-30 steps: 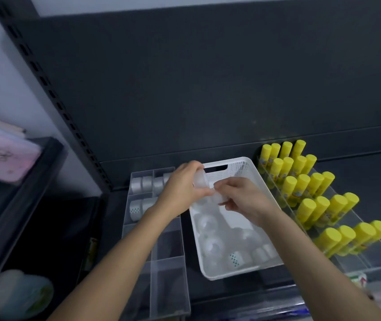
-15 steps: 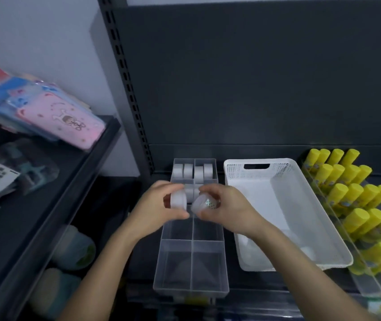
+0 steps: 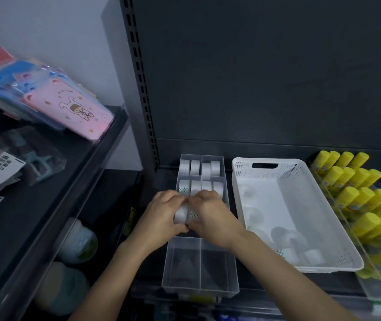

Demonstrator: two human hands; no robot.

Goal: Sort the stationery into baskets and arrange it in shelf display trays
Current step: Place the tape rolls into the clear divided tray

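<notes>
Tape rolls (image 3: pixel 186 215) between curled fingers (image 3: pixel 208 200)

Dim, cool light is washing the scene, and the back panel (image 3: pixel 266 77) is reading nearly black. The white basket (image 3: pixel 300 161) and yellow glue sticks (image 3: pixel 356 179) are catching most brightness. Wide-angle distortion is bowing the upright (image 3: pixel 138 66) and smearing the lower corners. Bottles (image 3: pixel 78 242) under the left shelf (image 3: pixel 45 181) are sinking into soft shadow
</notes>
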